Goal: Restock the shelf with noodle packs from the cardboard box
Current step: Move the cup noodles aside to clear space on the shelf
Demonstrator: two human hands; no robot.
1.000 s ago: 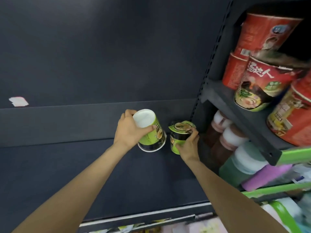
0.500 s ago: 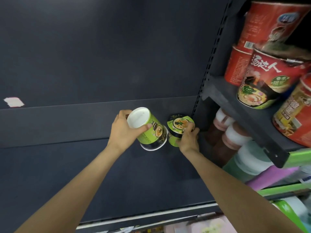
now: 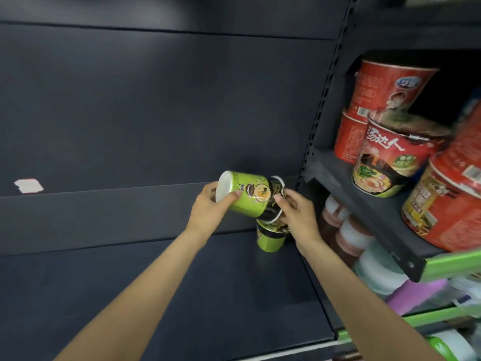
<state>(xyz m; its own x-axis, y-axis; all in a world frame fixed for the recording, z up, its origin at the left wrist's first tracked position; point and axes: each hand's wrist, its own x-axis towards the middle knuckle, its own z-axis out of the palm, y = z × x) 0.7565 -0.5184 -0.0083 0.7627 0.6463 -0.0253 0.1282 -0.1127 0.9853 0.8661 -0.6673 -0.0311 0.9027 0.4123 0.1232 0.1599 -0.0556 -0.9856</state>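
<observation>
1. The step in hand looks like stacking: the left hand (image 3: 208, 209) grips a green noodle cup (image 3: 244, 194), tipped on its side with its white base toward the camera, just above a second green cup (image 3: 269, 237) that stands upright on the dark shelf (image 3: 156, 282), close to the right-hand upright.
2. The right hand (image 3: 296, 212) has its fingers curled round the wide lid end of the tipped cup, so both hands share the one cup.
3. To do it well, I judge the tipped cup should be turned fully upright before it comes down, its base centred on the lid below.
4. The narrow base on a foil lid is likely to wobble; the right hand would do well to steady the lower cup before letting go.
5. The lower cup should sit back against the rear panel so the stack does not lean forward.
6. The shelf to the right holds red noodle bowls (image 3: 390, 100), stacked and tilted; the bay below it holds pale-lidded cups (image 3: 346, 230), blurred.
7. Both green cups appear sealed. The cardboard box is out of view.
</observation>
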